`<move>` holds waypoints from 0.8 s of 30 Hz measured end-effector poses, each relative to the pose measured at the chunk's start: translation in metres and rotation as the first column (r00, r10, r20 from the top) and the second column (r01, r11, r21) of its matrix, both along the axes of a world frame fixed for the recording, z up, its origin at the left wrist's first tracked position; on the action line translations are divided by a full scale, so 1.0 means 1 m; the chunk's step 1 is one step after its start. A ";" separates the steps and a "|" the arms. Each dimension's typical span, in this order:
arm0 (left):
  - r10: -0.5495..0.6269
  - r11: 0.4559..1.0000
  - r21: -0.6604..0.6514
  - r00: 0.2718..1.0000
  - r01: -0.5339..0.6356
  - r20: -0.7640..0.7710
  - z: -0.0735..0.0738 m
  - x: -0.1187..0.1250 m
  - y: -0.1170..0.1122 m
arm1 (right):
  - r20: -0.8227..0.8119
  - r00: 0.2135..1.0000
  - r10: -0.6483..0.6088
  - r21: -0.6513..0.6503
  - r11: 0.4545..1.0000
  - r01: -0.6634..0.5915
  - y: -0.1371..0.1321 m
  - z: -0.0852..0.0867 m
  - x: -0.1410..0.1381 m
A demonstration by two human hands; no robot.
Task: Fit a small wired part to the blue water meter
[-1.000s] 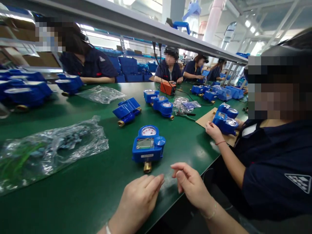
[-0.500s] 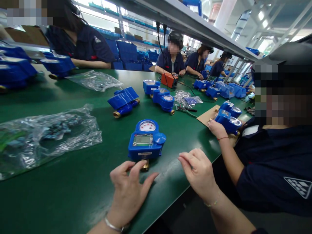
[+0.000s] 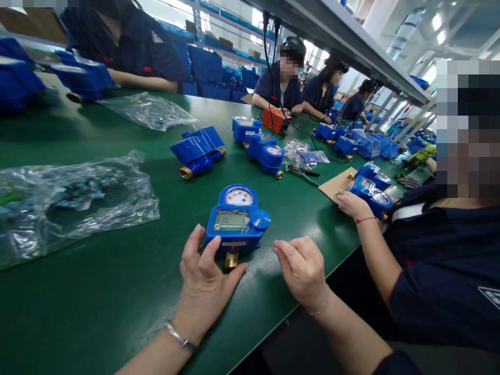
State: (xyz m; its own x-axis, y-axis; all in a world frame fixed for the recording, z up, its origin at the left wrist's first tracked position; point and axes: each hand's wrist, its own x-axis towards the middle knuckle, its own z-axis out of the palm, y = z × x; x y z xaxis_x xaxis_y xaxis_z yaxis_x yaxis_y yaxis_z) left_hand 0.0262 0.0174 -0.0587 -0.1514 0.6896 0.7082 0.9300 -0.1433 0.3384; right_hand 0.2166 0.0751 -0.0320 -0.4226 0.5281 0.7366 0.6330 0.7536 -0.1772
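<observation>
A blue water meter with a round dial, a small display and a brass threaded end stands upright on the green table. My left hand is at its near left corner, fingers spread: two fingertips reach the casing and the thumb lies beside the brass end. Whether the fingertips press on the casing, I cannot tell. To the right of the meter, apart from it, my right hand is closed in a pinch. Anything between those fingertips is too small to make out.
Clear plastic bags lie on the left. Behind the meter are a tilted blue meter, more meters and an orange box. At right, a co-worker's hand holds meters by a cardboard sheet. A shelf hangs overhead.
My left hand has moved forward, from the brass end up to the meter's left corner. My right hand, still pinched, has shifted left toward the meter. The view has tilted slightly.
</observation>
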 end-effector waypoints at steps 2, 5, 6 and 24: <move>-0.036 0.999 -0.015 0.999 0.036 0.010 0.000 -0.002 -0.001 | 0.007 1.000 0.001 -0.012 1.000 -0.001 0.001 -0.001 -0.002; -0.078 0.997 -0.022 0.997 0.078 0.014 0.001 -0.005 -0.001 | 0.036 0.999 0.008 -0.029 1.000 -0.007 0.001 -0.002 -0.004; -0.084 0.996 -0.023 0.996 0.084 0.015 0.001 -0.006 -0.001 | 0.043 0.999 0.015 -0.028 1.000 -0.013 0.000 -0.001 -0.005; -0.107 0.992 -0.069 0.993 0.110 0.040 0.005 -0.015 -0.004 | 0.023 0.999 0.026 -0.037 0.999 -0.025 -0.007 0.003 -0.007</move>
